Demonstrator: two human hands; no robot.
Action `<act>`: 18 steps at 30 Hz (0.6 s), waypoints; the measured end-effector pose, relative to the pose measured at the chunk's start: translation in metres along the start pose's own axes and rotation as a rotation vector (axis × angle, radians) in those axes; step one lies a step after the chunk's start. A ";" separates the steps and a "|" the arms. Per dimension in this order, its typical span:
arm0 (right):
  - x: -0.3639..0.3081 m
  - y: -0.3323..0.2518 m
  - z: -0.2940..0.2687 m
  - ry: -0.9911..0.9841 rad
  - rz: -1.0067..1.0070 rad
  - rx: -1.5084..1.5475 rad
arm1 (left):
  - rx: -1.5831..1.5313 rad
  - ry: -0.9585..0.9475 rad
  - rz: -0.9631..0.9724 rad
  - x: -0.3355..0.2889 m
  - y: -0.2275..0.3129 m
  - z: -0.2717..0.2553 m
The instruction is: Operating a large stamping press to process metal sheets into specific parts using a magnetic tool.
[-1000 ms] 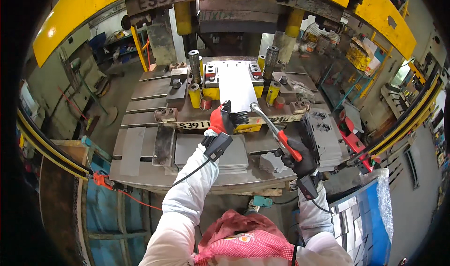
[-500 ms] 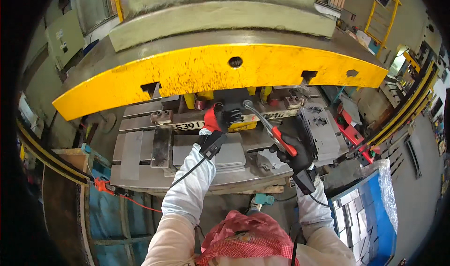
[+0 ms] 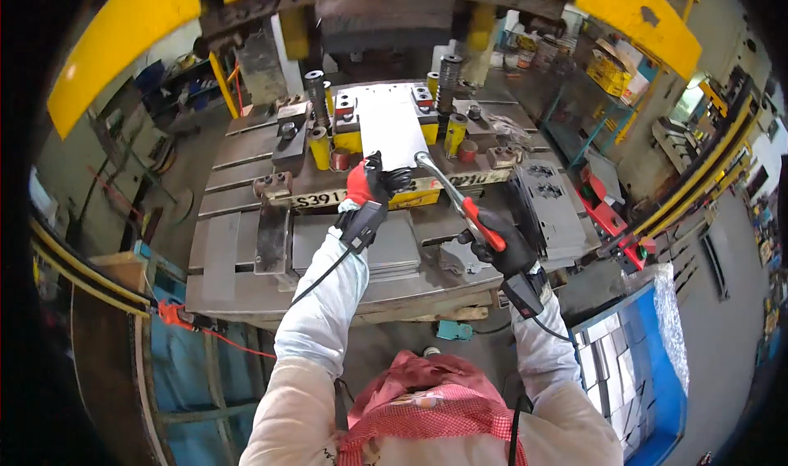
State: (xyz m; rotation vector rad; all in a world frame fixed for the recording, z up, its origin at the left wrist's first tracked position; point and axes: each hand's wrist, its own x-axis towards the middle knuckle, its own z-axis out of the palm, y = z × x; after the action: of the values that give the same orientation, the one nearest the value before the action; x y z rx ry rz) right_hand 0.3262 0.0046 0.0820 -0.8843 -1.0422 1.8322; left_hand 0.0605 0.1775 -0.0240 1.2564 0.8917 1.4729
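My left hand (image 3: 367,183), in a red and black glove, rests at the front edge of the press die, touching the near end of a flat grey metal sheet (image 3: 392,126) that lies on the die. My right hand (image 3: 502,247), in a black glove, grips the red handle of a long metal tong (image 3: 450,195) whose tip reaches the sheet's near right corner. Black devices are strapped to both wrists, with cables running along the white sleeves. The yellow press ram (image 3: 345,10) hangs raised above the die.
Yellow guide posts and springs (image 3: 318,142) stand around the die. Stacked grey plates (image 3: 386,248) lie on the press bed in front of me. Perforated metal parts (image 3: 552,207) sit at right. A blue bin of stacked blanks (image 3: 632,367) stands lower right.
The yellow ram came down over the die half a second ago and has risen again, uncovering the sheet. Both hands have stayed at the die's front edge.
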 end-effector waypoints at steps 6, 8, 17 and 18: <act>0.007 -0.018 -0.009 -0.031 -0.092 -0.186 | -0.221 0.081 -0.054 -0.002 0.001 0.023; 0.018 -0.033 0.003 -0.062 -0.189 -0.197 | -0.450 0.053 -0.218 -0.014 0.027 0.029; 0.190 -0.074 -0.001 -0.076 -0.154 -0.022 | -0.325 0.217 -0.215 -0.015 0.032 0.029; 0.188 -0.069 -0.002 -0.071 -0.180 -0.011 | -0.353 0.201 -0.213 -0.016 0.031 0.027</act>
State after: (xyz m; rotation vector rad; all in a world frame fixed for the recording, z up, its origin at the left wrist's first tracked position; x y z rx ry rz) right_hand 0.2727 0.1958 0.1114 -0.7115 -1.1391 1.7187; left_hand 0.0801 0.1526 0.0067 0.7422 0.8232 1.5219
